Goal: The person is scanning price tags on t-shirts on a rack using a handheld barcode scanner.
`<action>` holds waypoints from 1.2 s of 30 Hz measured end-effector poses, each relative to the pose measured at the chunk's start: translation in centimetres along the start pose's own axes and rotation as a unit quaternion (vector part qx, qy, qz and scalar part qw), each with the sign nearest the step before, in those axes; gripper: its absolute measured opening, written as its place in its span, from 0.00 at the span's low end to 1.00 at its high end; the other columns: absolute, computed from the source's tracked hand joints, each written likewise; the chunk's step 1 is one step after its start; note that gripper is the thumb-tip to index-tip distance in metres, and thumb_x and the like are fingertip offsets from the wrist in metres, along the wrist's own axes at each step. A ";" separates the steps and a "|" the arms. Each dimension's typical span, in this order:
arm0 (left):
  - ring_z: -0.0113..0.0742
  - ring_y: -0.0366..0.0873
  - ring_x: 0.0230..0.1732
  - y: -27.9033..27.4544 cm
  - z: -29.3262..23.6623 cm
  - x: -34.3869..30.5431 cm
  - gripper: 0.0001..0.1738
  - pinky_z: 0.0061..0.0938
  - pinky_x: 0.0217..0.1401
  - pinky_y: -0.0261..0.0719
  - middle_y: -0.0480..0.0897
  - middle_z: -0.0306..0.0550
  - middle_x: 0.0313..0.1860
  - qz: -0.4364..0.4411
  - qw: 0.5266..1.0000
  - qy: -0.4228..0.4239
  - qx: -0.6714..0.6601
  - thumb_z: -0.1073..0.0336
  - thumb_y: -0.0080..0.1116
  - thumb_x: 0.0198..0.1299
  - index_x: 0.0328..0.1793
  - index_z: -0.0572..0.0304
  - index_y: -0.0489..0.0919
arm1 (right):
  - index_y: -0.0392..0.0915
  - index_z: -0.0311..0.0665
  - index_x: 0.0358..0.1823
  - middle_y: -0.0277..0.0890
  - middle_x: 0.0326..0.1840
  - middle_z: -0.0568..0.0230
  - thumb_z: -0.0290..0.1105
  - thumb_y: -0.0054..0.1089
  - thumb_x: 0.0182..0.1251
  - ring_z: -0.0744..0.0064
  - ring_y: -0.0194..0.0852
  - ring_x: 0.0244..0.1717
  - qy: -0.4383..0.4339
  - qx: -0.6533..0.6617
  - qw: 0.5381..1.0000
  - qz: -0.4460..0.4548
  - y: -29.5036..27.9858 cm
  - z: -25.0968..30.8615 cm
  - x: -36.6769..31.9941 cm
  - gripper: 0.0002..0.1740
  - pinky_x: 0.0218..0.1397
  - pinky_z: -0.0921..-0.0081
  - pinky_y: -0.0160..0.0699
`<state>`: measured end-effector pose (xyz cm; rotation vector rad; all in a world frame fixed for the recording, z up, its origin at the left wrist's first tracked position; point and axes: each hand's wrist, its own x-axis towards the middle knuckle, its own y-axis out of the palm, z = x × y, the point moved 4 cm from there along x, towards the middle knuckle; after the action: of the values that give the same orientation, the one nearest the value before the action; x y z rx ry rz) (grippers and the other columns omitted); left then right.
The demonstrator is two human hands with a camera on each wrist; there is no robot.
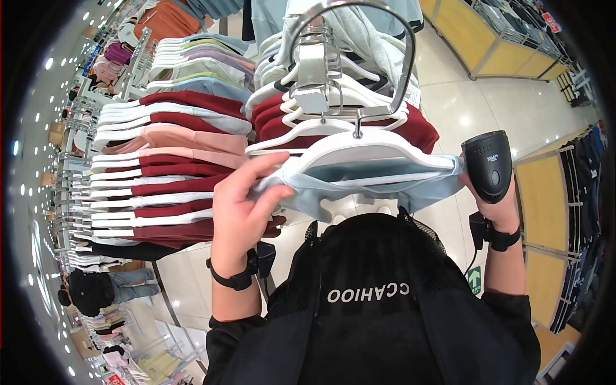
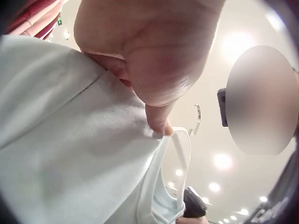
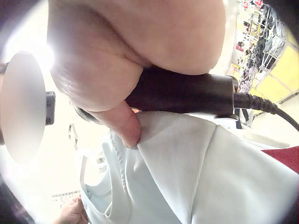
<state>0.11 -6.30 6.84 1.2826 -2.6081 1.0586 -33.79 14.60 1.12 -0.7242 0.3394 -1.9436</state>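
A light blue shirt [image 1: 378, 186] hangs on a white hanger [image 1: 378, 138] in front of the person, and the hanger's metal hook [image 1: 410, 70] points up. At the shirt's left shoulder, the left hand [image 1: 240, 208] pinches the fabric between thumb and fingers; the thumb [image 2: 159, 119] presses on the cloth in the left wrist view. The right hand [image 1: 497, 208] grips a black barcode scanner [image 1: 486, 167] at the other shoulder. In the right wrist view its thumb [image 3: 128, 126] lies on the shirt, below the scanner's handle [image 3: 187, 92]. Some right fingers are hidden behind the scanner.
A rack of dark red, pink and grey garments [image 1: 173, 170] stands at the left. More white hangers [image 1: 321, 131] with clothes hang on a metal display arm [image 1: 313, 77] just ahead. The scanner's cable [image 3: 266, 106] trails away. Yellow shelving [image 1: 545, 186] lines the right.
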 end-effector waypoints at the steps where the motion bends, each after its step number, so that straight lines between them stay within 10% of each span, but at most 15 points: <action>1: 0.33 0.84 0.38 0.1 0.6 -0.5 0.21 0.24 0.44 0.79 0.88 0.49 0.42 0.000 1.000 0.000 -0.001 0.70 0.73 0.52 0.54 0.62 0.85 | 0.79 0.32 0.53 0.84 0.45 0.60 0.18 0.71 0.58 0.70 0.82 0.46 0.006 -0.008 1.000 0.004 -0.1 -0.1 -0.2 0.20 0.51 0.71 0.82; 8: 0.47 0.83 0.48 -0.7 -0.6 -0.3 0.24 0.36 0.54 0.78 0.87 0.48 0.47 0.010 0.998 0.009 0.068 0.68 0.75 0.48 0.54 0.59 0.85 | 0.82 0.34 0.49 0.85 0.45 0.58 0.21 0.74 0.56 0.66 0.84 0.43 -0.055 -0.068 0.996 0.031 0.9 1.2 1.0 0.19 0.48 0.69 0.81; 18: 0.35 0.79 0.31 0.6 0.2 -0.7 0.12 0.25 0.35 0.75 0.85 0.46 0.35 -0.013 1.000 -0.009 -0.013 0.71 0.69 0.58 0.47 0.65 0.85 | 0.82 0.36 0.50 0.84 0.44 0.59 0.25 0.77 0.53 0.64 0.83 0.42 0.036 0.015 0.998 0.054 2.1 2.0 2.0 0.22 0.47 0.69 0.80; 36: 0.36 0.78 0.32 2.4 1.2 -0.2 0.09 0.25 0.36 0.74 0.84 0.46 0.34 0.037 0.999 -0.008 -0.037 0.73 0.66 0.58 0.45 0.64 0.84 | 0.79 0.36 0.52 0.84 0.42 0.55 0.26 0.71 0.54 0.57 0.83 0.41 0.023 0.054 0.989 0.135 4.3 5.1 4.7 0.21 0.48 0.71 0.79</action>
<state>-1.14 -5.88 4.51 1.1935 -2.6978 0.9567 -29.09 8.79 4.43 -0.5343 0.3400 -1.7100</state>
